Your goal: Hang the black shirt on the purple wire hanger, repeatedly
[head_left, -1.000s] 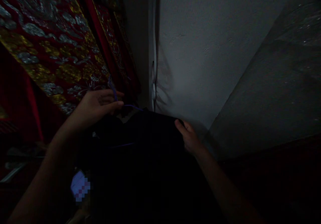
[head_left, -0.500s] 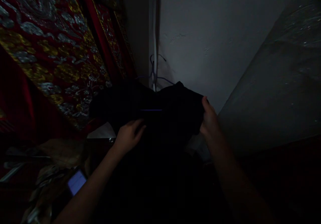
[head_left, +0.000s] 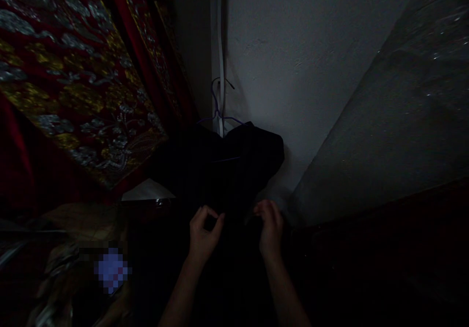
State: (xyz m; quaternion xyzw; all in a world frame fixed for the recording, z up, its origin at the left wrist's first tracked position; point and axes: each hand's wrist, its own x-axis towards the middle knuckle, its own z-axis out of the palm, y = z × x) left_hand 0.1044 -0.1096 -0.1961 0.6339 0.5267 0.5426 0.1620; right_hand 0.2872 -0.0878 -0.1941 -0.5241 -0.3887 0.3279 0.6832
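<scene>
A black garment [head_left: 234,165] hangs on a purple hanger [head_left: 217,109] hooked at the corner of the white wall. My left hand [head_left: 203,234] is below it, fingers curled in a pinch on the dark cloth. My right hand [head_left: 270,227] is beside it, fingers also bent and closed on the garment's lower part. The scene is very dark, so the cloth between my fingers is hard to make out.
A red hanging with gold and silver embroidery [head_left: 73,82] fills the left. A white cable [head_left: 220,53] runs down the wall corner. A grey slanted panel [head_left: 384,121] lies at the right. A small lit screen [head_left: 112,271] glows at the lower left among clutter.
The garment went up onto the wall hook and now hangs there. Both hands dropped from its shoulders to its lower part and closed on the cloth.
</scene>
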